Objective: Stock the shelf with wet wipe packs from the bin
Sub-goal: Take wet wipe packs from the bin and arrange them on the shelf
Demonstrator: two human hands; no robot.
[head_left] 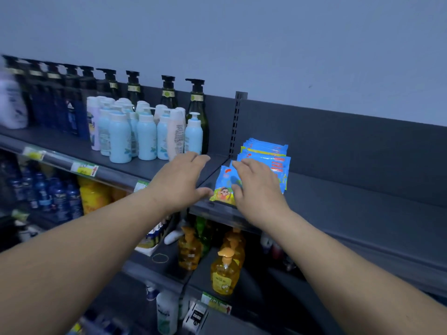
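Several blue wet wipe packs (266, 153) lie in an overlapping row on the dark top shelf (350, 197), running back toward the rear panel. The front pack (223, 187), blue with a cartoon figure, sits at the shelf's front edge. My right hand (256, 187) lies on top of this pack with fingers spread, thumb at its near side. My left hand (183, 182) hovers just left of the pack with straight fingers, its thumb close to the pack's lower left corner. The bin is out of view.
Light blue and white bottles (145, 134) and dark pump bottles (197, 110) fill the shelf section to the left. A slotted upright (235, 122) divides the sections. Orange pump bottles (225, 274) stand on the shelf below. Price tags (84, 169) line the shelf edge.
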